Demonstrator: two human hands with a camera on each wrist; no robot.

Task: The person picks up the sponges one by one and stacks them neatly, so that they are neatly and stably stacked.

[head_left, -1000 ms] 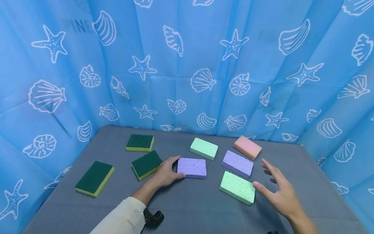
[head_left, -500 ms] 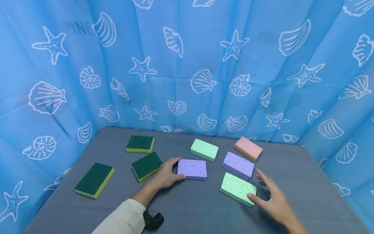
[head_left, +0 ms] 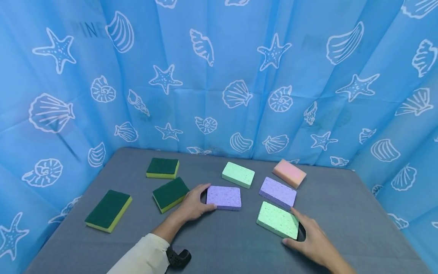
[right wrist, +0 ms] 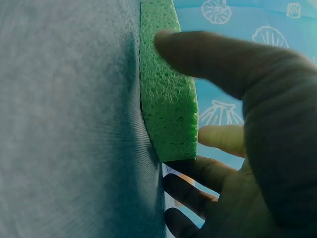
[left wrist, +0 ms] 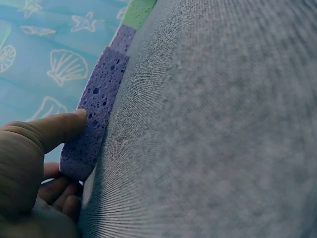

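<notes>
In the head view, my left hand [head_left: 193, 204] holds the left end of a purple sponge [head_left: 224, 197], thumb on its near side and fingers at the far corner. The left wrist view shows the thumb against the pitted side of that purple sponge [left wrist: 101, 99]. My right hand [head_left: 313, 238] stands around the right end of a light green sponge [head_left: 278, 219], thumb in front and forefinger near the back corner. In the right wrist view its thumb overlaps the green sponge [right wrist: 168, 94]; whether it touches cannot be told. Both sponges lie flat on the table.
Behind lie another light green sponge [head_left: 238, 174], a second purple sponge [head_left: 278, 192] and a pink sponge [head_left: 289, 173]. Green-and-yellow scouring sponges [head_left: 108, 210] lie at left, one [head_left: 170, 193] close to my left hand. A blue shell-patterned curtain [head_left: 219, 76] borders the grey table [head_left: 219, 243].
My right hand has moved left and toward me, lowering around the right end of the near green sponge. My left hand stays at the purple sponge. The sponges keep their places.
</notes>
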